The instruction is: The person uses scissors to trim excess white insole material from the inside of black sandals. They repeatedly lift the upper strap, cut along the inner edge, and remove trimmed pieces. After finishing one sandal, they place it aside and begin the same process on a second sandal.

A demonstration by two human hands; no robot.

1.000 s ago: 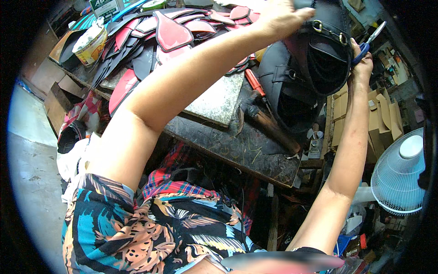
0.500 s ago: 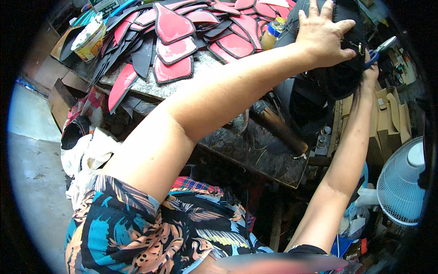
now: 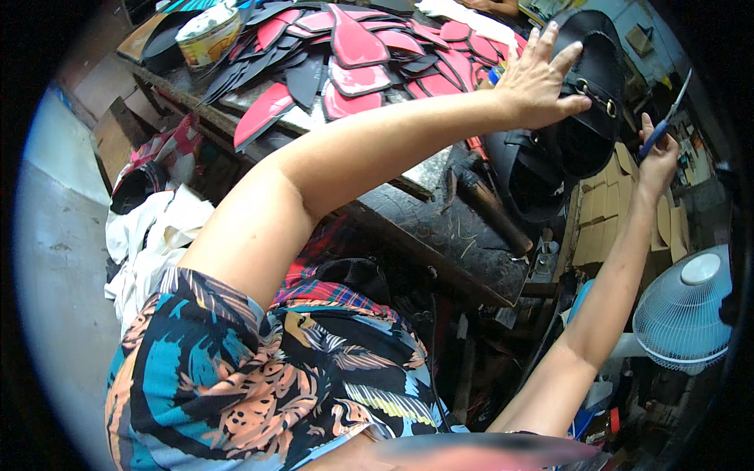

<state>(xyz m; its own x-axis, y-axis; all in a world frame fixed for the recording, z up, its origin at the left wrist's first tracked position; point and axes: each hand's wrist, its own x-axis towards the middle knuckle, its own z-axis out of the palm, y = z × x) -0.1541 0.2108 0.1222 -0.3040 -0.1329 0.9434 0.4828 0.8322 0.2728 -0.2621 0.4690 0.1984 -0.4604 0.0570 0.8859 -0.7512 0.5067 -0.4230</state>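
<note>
My left hand (image 3: 536, 85) has its fingers spread in front of a black sandal (image 3: 593, 125) with a gold-coloured metal buckle on its strap. Whether the palm touches the sandal, I cannot tell. A second black sandal (image 3: 534, 177) sits just below it at the bench edge. Out to the right, my right hand (image 3: 658, 165) is closed round blue-handled scissors (image 3: 657, 137), whose blade points up and away. Part of that grip is hidden behind the handles.
A heap of pink, black-edged pieces (image 3: 357, 47) covers the far bench (image 3: 408, 224). A wooden-handled hammer (image 3: 495, 212) lies near the front corner. At right stand folded cardboard pieces (image 3: 601, 212) and a white fan (image 3: 683, 306). A tub (image 3: 208, 39) is at far left; another person's hand (image 3: 495, 6) shows at top.
My right hand with the scissors has swung out to the right, away from the sandals. My left hand's fingers have lifted somewhat. The buckled sandal shows more fully, and the view has shifted.
</note>
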